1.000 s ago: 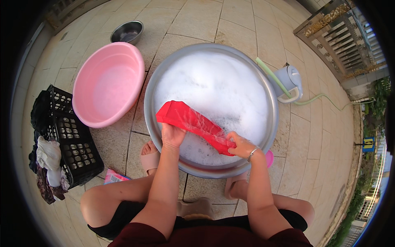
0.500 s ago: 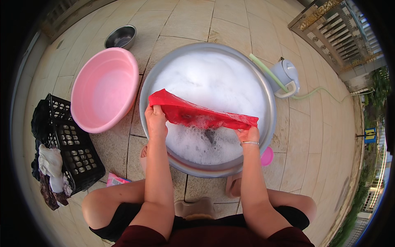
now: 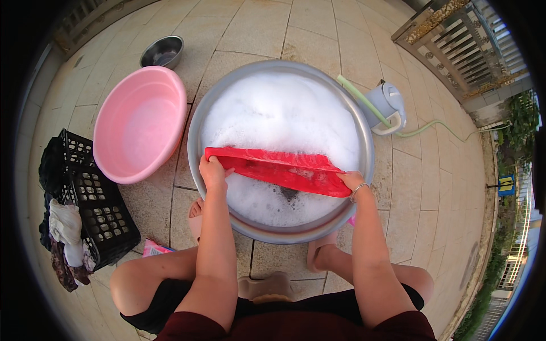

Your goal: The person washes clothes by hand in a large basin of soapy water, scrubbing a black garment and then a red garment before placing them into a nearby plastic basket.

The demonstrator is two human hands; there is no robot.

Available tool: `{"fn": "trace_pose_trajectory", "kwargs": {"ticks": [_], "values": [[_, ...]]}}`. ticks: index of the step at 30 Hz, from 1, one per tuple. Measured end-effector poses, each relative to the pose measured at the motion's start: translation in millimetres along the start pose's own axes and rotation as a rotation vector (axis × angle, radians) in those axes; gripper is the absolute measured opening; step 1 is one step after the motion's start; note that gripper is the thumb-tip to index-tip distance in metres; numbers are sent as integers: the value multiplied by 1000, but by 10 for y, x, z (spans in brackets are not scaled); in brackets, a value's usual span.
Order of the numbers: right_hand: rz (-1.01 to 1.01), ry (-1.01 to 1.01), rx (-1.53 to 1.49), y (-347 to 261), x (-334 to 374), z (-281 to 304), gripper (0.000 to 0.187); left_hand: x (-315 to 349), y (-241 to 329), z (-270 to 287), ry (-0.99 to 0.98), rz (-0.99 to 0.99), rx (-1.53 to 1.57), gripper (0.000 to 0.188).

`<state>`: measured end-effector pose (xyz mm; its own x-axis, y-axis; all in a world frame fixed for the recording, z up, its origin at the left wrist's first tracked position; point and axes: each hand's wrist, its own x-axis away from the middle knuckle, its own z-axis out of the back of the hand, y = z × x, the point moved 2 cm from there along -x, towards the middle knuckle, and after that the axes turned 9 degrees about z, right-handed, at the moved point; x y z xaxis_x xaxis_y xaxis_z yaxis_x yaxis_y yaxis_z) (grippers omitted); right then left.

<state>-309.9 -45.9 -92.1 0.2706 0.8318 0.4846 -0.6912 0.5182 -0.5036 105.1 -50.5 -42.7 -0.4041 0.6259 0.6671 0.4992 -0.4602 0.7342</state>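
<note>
Where suds [image 3: 273, 111] spread, red cloth [image 3: 273, 172] (wet-looking), stretched long, creased
</note>
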Motion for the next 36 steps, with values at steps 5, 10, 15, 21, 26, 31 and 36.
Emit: {"fn": "trace_pose_trajectory", "kwargs": {"ticks": [5,10,15,21,26,31,36], "values": [[-9,-116,-359,-460,256,251,26,-142,114,113,-19,-78,71,19],[200,215,-362,-884,97,1170,12,39,825,-270,-95,-303,-16,15],[343,475,-513,-1362,209,1668,13,530,1571,-433,-149,-614,-209,19],[350,438,-926,-1098,312,1324,18,856,1412,-312,-374,-890,-761,27],[159,208,-966,-540,344,618,20,688,596,-145,-647,-668,-1245,29],[232,-103,-346,-303,316,253,32,621,-176,-280,-860,-381,-1722,27],[374,-11,200,-738,627,-147,61,623,-833,-224,-1068,-192,-1898,23]]}}
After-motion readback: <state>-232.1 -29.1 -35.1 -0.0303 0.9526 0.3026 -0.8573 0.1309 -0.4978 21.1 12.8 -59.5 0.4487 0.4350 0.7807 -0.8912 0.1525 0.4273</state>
